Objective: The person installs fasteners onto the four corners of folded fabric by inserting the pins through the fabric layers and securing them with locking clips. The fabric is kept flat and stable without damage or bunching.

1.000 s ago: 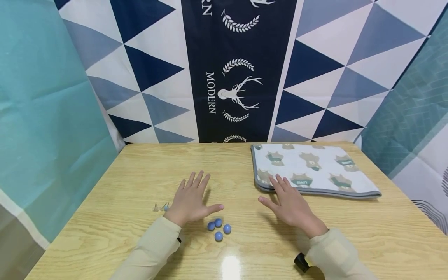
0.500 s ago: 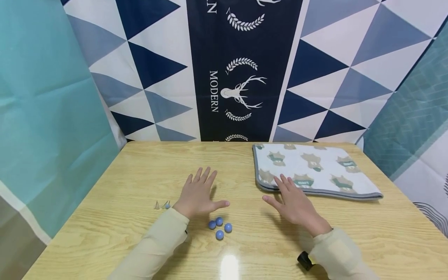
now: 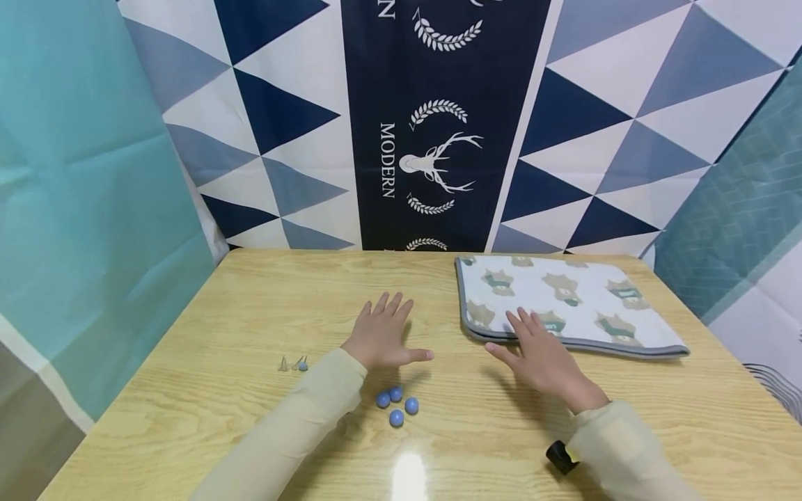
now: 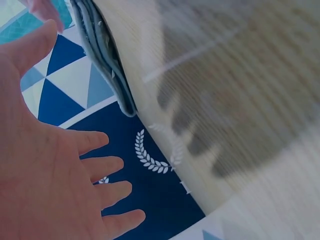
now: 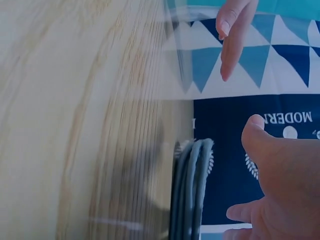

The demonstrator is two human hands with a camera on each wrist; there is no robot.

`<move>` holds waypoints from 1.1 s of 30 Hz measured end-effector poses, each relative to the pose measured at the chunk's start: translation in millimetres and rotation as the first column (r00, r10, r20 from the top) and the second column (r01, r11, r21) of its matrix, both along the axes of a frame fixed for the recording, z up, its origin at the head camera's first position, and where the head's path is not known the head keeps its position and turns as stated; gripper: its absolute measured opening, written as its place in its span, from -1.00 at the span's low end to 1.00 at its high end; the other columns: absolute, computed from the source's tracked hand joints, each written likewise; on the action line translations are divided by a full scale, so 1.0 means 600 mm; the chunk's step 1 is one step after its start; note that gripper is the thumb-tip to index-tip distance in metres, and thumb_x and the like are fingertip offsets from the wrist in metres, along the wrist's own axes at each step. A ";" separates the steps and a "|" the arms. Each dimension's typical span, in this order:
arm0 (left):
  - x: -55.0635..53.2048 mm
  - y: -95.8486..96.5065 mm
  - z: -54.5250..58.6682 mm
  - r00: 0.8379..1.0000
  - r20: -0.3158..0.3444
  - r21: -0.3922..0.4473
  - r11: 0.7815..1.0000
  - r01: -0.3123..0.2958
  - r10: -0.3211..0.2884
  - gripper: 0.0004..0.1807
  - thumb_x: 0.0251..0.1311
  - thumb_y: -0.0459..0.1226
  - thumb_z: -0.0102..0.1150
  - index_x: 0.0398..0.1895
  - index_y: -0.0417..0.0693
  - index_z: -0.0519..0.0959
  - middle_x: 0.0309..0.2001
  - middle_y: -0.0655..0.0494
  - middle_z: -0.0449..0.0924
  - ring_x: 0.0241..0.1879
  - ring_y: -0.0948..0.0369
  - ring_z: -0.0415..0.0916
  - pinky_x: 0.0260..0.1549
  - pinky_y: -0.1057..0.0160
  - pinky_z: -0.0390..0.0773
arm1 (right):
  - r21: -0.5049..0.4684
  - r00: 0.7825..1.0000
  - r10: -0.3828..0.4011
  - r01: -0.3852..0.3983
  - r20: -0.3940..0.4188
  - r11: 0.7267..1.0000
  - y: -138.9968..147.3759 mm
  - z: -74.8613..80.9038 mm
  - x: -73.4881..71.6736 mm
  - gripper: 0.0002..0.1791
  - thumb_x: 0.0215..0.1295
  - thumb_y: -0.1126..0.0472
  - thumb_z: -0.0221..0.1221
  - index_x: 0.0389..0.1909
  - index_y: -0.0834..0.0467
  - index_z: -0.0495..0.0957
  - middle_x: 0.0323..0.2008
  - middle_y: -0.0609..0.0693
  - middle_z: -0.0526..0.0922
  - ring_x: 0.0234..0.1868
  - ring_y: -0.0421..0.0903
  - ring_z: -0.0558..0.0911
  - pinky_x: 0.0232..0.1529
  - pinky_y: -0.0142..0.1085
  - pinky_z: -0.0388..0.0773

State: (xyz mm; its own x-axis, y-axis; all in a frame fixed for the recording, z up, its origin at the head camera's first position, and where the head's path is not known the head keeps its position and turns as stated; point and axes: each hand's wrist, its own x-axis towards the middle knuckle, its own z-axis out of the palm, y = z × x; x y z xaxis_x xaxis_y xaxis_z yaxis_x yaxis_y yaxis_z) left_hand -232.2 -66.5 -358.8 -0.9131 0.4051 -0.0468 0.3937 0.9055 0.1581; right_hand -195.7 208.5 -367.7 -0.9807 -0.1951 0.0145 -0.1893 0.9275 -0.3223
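Note:
My left hand (image 3: 382,335) is held over the middle of the table, palm down, fingers spread and holding nothing. Behind its wrist, nearer to me, several small blue balls (image 3: 396,417) lie in a loose group. My right hand (image 3: 544,360) hovers to the right with straight fingers and nothing in it. Its fingertips overlap the front edge of a folded white blanket (image 3: 564,299) with bear prints and grey trim. In the left wrist view the left fingers cast a shadow on the wood. The blanket's layered edge (image 5: 192,185) shows beside the hand in the right wrist view.
Left of the left forearm, a few tiny pin-like bits (image 3: 284,364) and a small blue piece (image 3: 303,366) lie on the wooden table (image 3: 207,417). A black device (image 3: 561,457) hangs at the right cuff. Patterned cloth (image 3: 432,160) rises behind the table.
My left hand has moved to the right and slightly away from me, closer to the right hand. The right hand has shifted a little right along with the view. Balls and blanket stay put.

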 end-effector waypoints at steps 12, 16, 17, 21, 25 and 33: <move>-0.059 0.068 0.022 0.985 0.172 0.070 0.998 0.006 -0.018 0.02 0.15 0.39 -0.10 0.50 -0.07 0.05 0.45 -0.02 0.21 0.45 0.03 0.18 0.42 -0.03 0.21 | 0.008 0.999 -0.032 0.032 0.037 0.999 0.039 0.002 -0.014 0.03 0.31 -0.42 -0.12 0.46 0.32 -0.02 0.46 0.45 -0.09 0.44 0.48 -0.09 0.31 0.40 0.02; -0.080 0.091 0.027 0.951 0.308 0.209 0.977 -0.049 -0.019 -0.05 0.23 0.33 -0.14 0.48 -0.13 0.07 0.46 -0.06 0.20 0.46 0.04 0.15 0.44 0.06 0.21 | 0.007 0.998 -0.034 0.034 0.062 0.999 0.059 0.012 -0.026 0.06 0.30 -0.42 -0.13 0.46 0.36 -0.05 0.45 0.48 -0.12 0.44 0.48 -0.10 0.31 0.41 -0.01; -0.084 0.096 0.027 0.942 0.334 0.240 0.968 -0.068 -0.016 -0.06 0.25 0.32 -0.15 0.48 -0.14 0.08 0.46 -0.06 0.18 0.47 0.04 0.13 0.45 0.08 0.19 | 0.007 0.997 -0.037 0.037 0.070 0.999 0.064 0.015 -0.030 0.06 0.31 -0.42 -0.13 0.46 0.36 -0.05 0.45 0.48 -0.12 0.44 0.48 -0.11 0.32 0.41 -0.02; -0.098 0.112 0.024 0.916 0.401 0.331 0.932 -0.146 0.002 -0.13 0.29 0.28 -0.20 0.45 -0.14 0.15 0.46 -0.05 0.20 0.46 0.04 0.15 0.44 0.08 0.20 | 0.011 0.995 -0.043 0.043 0.095 0.999 0.080 0.024 -0.042 0.06 0.32 -0.42 -0.14 0.45 0.39 -0.06 0.44 0.52 -0.14 0.43 0.50 -0.13 0.32 0.42 -0.05; -0.124 0.128 0.007 0.898 0.440 0.387 0.896 -0.217 0.027 -0.40 0.38 0.10 -0.18 0.10 -0.22 0.50 0.09 -0.03 0.57 0.10 0.12 0.52 0.21 0.18 0.45 | 0.026 0.992 -0.058 0.055 0.109 0.998 0.097 0.027 -0.053 0.07 0.32 -0.42 -0.15 0.45 0.41 -0.06 0.43 0.53 -0.15 0.43 0.50 -0.13 0.31 0.43 -0.05; -0.220 0.165 -0.101 0.742 0.669 0.614 0.590 -0.524 -0.038 -0.41 0.36 -0.11 -0.02 0.34 -0.28 0.28 0.16 -0.21 0.52 0.00 0.10 0.61 -0.06 0.27 0.65 | 0.077 0.986 -0.102 0.093 0.129 0.993 0.156 0.032 -0.084 0.06 0.36 -0.38 -0.17 0.39 0.53 -0.06 0.36 0.64 -0.12 0.37 0.57 -0.09 0.32 0.41 -0.02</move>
State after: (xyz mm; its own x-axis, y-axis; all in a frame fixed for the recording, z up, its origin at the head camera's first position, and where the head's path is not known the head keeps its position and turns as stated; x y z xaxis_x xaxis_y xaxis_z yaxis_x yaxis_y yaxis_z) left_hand -364.2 32.3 -419.5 -0.8702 0.3113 -0.3818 -0.2485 0.3918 0.8858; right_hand -246.3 302.2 -348.5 -0.9874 -0.0941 -0.1274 -0.0564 0.9606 -0.2722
